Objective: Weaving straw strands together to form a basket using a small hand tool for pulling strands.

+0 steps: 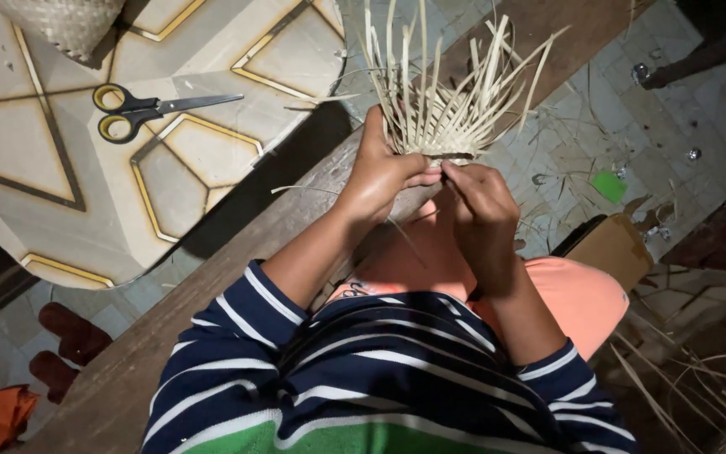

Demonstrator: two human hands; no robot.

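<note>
Tiled floor, patterned table, scissors

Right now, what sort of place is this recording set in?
Probably a home craft spot for basket weaving. Both hands, left hand and right hand, work an unfinished woven piece; scissors lie on a patterned table; loose strips litter the tiled floor.

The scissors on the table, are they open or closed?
Closed. The scissors lie flat on the patterned table, blades together in one straight line, yellow-rimmed handles side by side.
</note>
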